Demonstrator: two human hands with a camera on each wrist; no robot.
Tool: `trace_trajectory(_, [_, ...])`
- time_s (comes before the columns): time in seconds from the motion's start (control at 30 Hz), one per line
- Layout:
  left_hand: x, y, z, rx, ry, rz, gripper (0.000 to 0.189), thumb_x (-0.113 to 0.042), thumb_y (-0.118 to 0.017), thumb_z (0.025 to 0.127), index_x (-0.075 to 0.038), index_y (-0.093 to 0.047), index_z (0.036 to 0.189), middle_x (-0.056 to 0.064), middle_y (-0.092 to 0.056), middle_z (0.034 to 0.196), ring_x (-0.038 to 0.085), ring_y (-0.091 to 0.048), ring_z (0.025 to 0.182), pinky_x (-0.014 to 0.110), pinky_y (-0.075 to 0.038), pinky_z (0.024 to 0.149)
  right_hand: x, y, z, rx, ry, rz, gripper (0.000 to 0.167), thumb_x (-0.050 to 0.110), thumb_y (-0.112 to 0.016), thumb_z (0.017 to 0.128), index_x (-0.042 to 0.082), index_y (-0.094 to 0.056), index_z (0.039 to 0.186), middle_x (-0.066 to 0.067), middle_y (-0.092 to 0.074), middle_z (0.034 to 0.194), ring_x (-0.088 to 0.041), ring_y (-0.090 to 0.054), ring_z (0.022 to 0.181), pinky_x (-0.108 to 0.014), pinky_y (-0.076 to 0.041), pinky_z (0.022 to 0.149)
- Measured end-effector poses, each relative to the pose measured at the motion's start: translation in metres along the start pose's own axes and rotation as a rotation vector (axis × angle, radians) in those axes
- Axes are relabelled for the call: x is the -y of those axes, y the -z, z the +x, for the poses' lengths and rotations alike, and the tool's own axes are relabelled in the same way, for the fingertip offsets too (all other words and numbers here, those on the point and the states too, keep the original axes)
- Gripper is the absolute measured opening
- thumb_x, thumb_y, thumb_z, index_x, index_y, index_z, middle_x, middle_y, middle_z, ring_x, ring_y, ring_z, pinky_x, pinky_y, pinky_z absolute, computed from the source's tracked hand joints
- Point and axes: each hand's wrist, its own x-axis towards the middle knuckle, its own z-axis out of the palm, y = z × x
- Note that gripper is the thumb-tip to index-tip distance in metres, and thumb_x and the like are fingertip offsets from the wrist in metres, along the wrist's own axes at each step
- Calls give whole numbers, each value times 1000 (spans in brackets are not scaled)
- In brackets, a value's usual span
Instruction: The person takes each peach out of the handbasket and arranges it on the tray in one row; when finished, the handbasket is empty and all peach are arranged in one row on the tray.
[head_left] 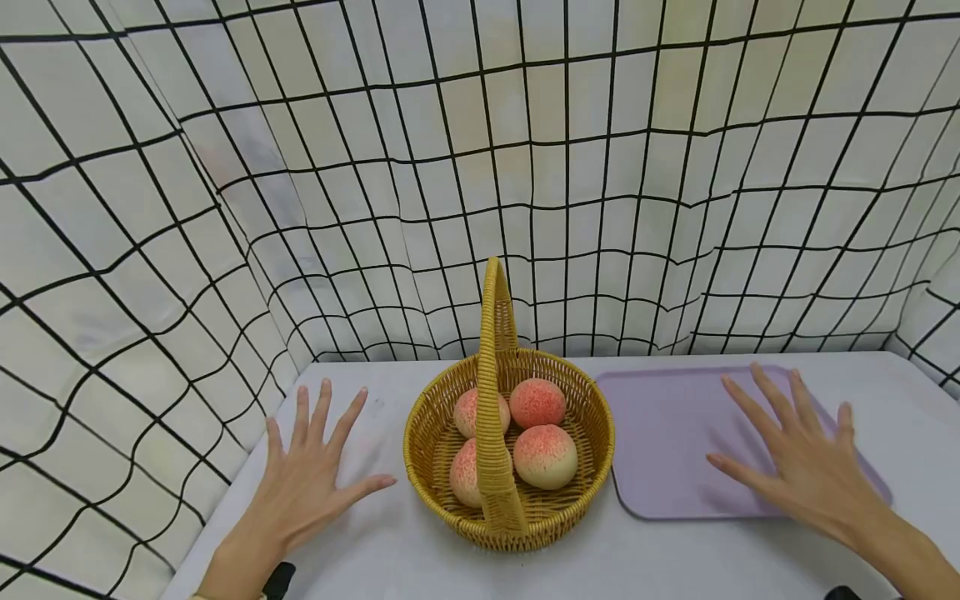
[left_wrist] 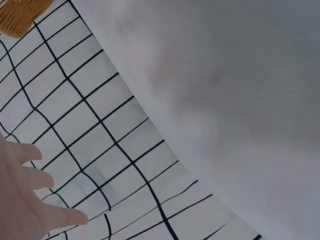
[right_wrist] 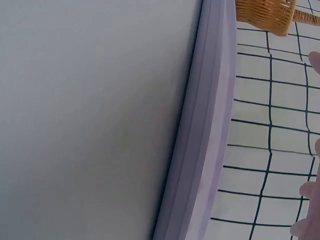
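A yellow wicker basket (head_left: 427, 492) with a tall arched handle (head_left: 491, 417) stands mid-table. Several peaches (head_left: 546, 457) with red-speckled tops lie inside it, two of them partly hidden behind the handle. To the basket's left, my left hand (head_left: 303, 479) is spread with fingers straight and holds nothing. My right hand (head_left: 806, 462), also spread and holding nothing, hovers over the right part of a flat lilac tray (head_left: 667, 442). The left wrist view catches the fingers of the left hand (left_wrist: 30, 195) at its lower left; fingertips of the right hand (right_wrist: 310, 200) show at the right wrist view's edge.
A white table (head_left: 390, 575) carries everything. The tray's left edge lies right beside the basket. White walls covered by a black grid net (head_left: 566, 208) rise behind the table and along its left and right sides.
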Motion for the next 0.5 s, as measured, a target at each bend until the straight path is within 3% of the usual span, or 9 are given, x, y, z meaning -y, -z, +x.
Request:
trace_trajectory(0.1, [-3, 3, 2, -14, -9, -44, 109, -72, -67, 87, -23, -17, 169, 26, -19, 171, 49, -9, 157, 83, -12, 113, 7, -2, 3, -21, 26, 39, 98, 54, -76, 89, 29, -23, 168, -10, -15, 175, -44, 3, 159, -80, 17, 111])
trace_trajectory(0.2, [-7, 7, 5, -13, 3, -147, 98, -62, -69, 93, -16, -25, 167, 23, -28, 168, 46, -21, 155, 77, -20, 115, 19, -5, 9, -80, 67, 117, 91, 45, -79, 89, 24, -34, 165, -12, -25, 171, -45, -7, 159, -77, 8, 117])
trace_trajectory(0.3, [-14, 11, 9, 19, 41, -303, 86, -54, -68, 98, -16, -30, 165, 17, -32, 166, 42, -29, 152, 73, -29, 113, 38, -4, 18, -147, 120, 225, 85, 29, -84, 86, 19, -43, 159, -11, -34, 167, -44, -20, 156, -74, -11, 119])
trace_trajectory(0.43, [-26, 11, 18, 78, 61, -629, 74, -40, -69, 102, -17, -33, 162, 11, -38, 163, 40, -40, 147, 67, -42, 109, 71, 2, 33, -154, 206, 406, 84, 8, -85, 83, 18, -47, 156, -5, -39, 163, -28, -33, 152, -39, -27, 124])
trace_trajectory(0.5, [-30, 6, 24, 110, 47, -801, 72, -30, -73, 100, -16, -35, 160, 11, -38, 164, 41, -41, 146, 61, -45, 110, 88, 4, 42, -139, 267, 471, 83, 3, -85, 83, 18, -47, 156, -4, -42, 161, -23, -38, 149, -22, -26, 120])
